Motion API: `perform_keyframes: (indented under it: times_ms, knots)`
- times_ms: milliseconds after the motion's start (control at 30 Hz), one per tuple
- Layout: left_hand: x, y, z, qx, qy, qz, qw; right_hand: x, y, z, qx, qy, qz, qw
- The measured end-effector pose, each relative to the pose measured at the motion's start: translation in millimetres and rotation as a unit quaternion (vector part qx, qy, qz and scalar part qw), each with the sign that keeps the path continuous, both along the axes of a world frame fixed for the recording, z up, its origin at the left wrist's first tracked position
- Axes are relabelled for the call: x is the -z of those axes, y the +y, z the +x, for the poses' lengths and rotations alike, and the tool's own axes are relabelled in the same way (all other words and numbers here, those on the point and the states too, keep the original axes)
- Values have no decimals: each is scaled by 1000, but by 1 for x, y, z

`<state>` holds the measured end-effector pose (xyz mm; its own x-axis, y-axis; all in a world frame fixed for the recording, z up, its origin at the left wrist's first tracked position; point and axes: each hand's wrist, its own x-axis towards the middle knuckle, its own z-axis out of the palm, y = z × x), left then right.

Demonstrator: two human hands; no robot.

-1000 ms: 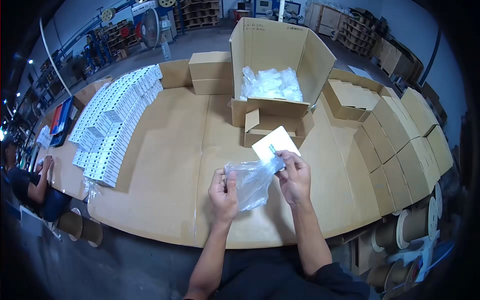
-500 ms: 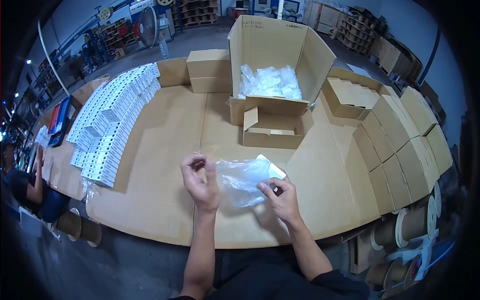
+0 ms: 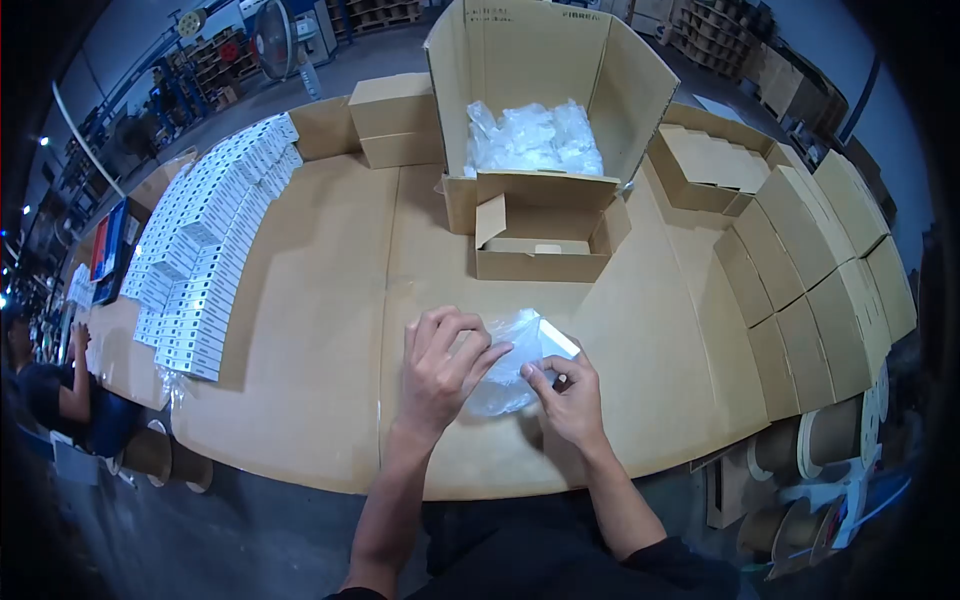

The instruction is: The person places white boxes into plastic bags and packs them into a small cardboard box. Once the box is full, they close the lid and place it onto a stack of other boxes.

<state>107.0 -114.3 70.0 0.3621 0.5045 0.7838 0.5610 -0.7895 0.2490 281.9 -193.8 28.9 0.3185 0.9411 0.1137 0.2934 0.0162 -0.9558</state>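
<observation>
My right hand [image 3: 572,400] pinches a clear plastic bag [image 3: 500,398] with a small white box [image 3: 556,343] in or against it, just above the cardboard-covered table [image 3: 330,400]. One end of the box shows past my right fingers; the film covers the rest. From the left side, my left hand [image 3: 440,370] reaches over the bag, its fingers curled and their tips at the bag's left part. The left thumb is mostly hidden behind the fingers. Beyond both hands stands an open cardboard carton [image 3: 545,266] with its front flap raised.
A tall open carton [image 3: 640,100] of crumpled plastic bags [image 3: 535,140] stands at the back. Rows of small white boxes [image 3: 205,250] are stacked on the left. Brown cartons [image 3: 820,320] line the right edge. A person [image 3: 65,385] sits at far left.
My left hand has moved right and turned palm-down over the bag. The bag's left part no longer stretches out and is gathered in. My right hand keeps its grip. The view has shifted slightly.
</observation>
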Motion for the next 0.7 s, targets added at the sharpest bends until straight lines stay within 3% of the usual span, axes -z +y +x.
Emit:
perform_keyframes:
  times_ms: [167,267,400,467,533,567,667,700]
  knots:
    - [17,9,7,83,-31,-2,996,10,-1,6,23,-49,19,998]
    - [20,15,8,134,18,-13,991,13,0,10,21,-39,18,999]
    - [18,23,14,107,-49,-157,981,20,-2,16,-6,-33,32,999]
    - [36,23,16,143,-206,-213,944,20,-2,16,0,-9,15,1000]
    - [38,12,40,156,-458,-251,838,14,0,15,21,28,-12,999]
    - [58,8,20,185,-379,-354,835,14,1,14,37,47,7,998]
    - [63,-25,29,226,-411,-526,709,30,5,16,46,16,80,996]
    - [66,-26,31,199,-393,-551,708,23,3,15,38,21,47,998]
